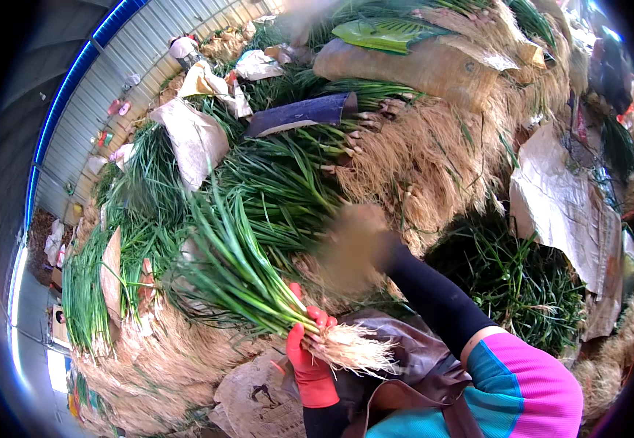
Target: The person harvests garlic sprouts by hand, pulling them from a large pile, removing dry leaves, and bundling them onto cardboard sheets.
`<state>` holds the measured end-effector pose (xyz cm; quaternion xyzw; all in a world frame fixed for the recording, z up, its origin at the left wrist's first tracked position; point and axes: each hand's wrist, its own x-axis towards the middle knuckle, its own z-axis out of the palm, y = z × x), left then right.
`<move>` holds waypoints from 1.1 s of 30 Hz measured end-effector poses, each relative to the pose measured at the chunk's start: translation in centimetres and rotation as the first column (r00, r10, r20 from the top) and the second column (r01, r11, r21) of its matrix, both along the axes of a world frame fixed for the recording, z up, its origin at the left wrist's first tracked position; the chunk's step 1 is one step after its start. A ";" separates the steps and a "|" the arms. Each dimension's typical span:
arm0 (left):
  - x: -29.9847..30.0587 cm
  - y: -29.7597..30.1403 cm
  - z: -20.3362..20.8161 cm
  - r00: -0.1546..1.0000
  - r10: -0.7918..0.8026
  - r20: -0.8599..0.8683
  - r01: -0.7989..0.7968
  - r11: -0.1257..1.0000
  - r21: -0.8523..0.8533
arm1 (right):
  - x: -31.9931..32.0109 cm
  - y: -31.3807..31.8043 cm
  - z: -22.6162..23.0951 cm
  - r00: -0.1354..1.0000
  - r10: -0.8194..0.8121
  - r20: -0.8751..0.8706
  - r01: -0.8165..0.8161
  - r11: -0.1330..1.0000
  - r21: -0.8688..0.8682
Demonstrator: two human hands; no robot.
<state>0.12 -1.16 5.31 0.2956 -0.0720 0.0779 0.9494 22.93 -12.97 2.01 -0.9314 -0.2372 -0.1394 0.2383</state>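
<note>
Pink-and-teal sleeve and a brown apron fill the lower edge, nearest the lens. Just above them, the left hand, in a red glove, closes around a bundle of green onions at its neck, pale roots fanning rightward past the fingers and the green tops slanting up and left. Blurred in motion, the right hand hangs above the bundle's root end; whether it is spread or closed cannot be told. Heaps of green onions with tangled roots crowd behind, topped by brown sacks and torn cardboard. A corrugated metal wall curves along the left.
</note>
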 end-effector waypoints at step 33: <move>3.2 0.1 -4.6 0.987 -0.052 -0.154 0.033 0.992 -0.120 | -9.9 -4.5 1.0 0.926 0.338 0.168 -0.363 0.919 0.155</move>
